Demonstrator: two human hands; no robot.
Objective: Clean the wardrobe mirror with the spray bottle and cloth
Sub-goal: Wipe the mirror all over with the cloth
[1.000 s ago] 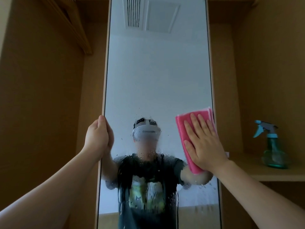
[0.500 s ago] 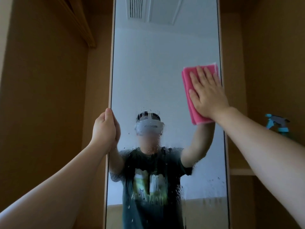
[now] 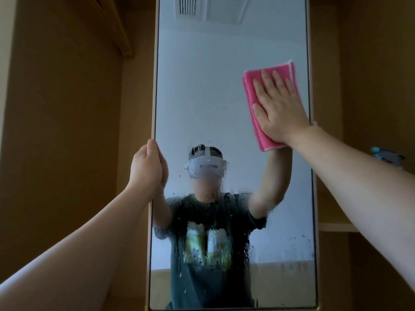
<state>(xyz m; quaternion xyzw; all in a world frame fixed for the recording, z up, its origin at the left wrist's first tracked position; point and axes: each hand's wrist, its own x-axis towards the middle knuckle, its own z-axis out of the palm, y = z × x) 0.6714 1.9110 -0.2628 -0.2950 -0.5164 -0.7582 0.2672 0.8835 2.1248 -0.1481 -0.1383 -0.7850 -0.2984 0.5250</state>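
Observation:
A tall wardrobe mirror (image 3: 215, 97) fills the middle of the view, with spray droplets and runs across its lower half. My right hand (image 3: 280, 108) lies flat with straight fingers on a folded pink cloth (image 3: 253, 102), pressing it against the glass near the mirror's right edge. My left hand (image 3: 149, 169) grips the mirror's left edge at mid height, fingers curled round the frame. The spray bottle (image 3: 387, 156) shows only its teal and grey head at the far right, behind my right forearm.
Wooden wardrobe panels (image 3: 62, 142) stand on both sides of the mirror. A shelf (image 3: 336, 227) juts out at the right, below the bottle. A wooden rail (image 3: 116, 25) runs along the upper left.
My right hand slid the pink cloth upward along the mirror's right side, from beside the shelf to well above it. My left hand kept its grip on the left edge.

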